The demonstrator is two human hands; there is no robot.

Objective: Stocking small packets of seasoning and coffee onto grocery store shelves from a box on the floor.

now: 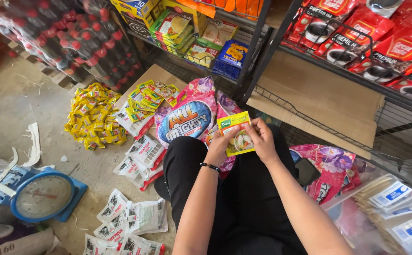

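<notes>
Both my hands hold a small stack of yellow and green seasoning sachets [236,133] above my lap. My left hand [221,146], with a black bead bracelet on its wrist, grips the stack's left side. My right hand [263,140] grips its right side, fingers curled over the top edge. Just beyond the sachets lies a large pink detergent bag [187,115] on the floor. More sachets of the same yellow-green kind [150,97] lie in a heap further left.
A pile of small yellow packets [92,115] and white-and-red sachets [142,156] cover the concrete floor. A blue weighing scale [43,197] stands at lower left. Bottled soft drinks [74,42] lean at upper left. Wire shelves [338,71] with red packs stand ahead; clear-wrapped packets [395,212] lie right.
</notes>
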